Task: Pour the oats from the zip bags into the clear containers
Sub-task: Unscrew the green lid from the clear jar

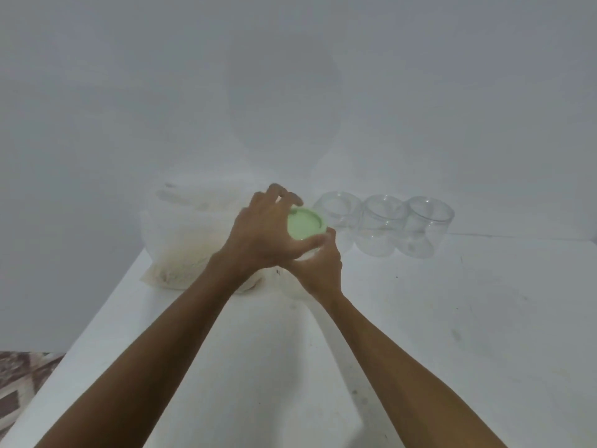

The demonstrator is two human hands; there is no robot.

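A pale green round lid (303,224) sits on top of a clear container that my hands mostly hide. My left hand (265,234) curls over the lid from the left, thumb under its near rim. My right hand (318,268) grips the container body below the lid. Behind my left hand lies a pile of zip bags of oats (184,234) on the white table (420,318). Three empty clear containers without lids stand in a row to the right: the first (339,210), the second (382,224) and the third (426,227).
A plain white wall rises right behind the table. The table's left edge runs diagonally from the bags toward me; a patterned floor (22,383) shows beyond it at the lower left.
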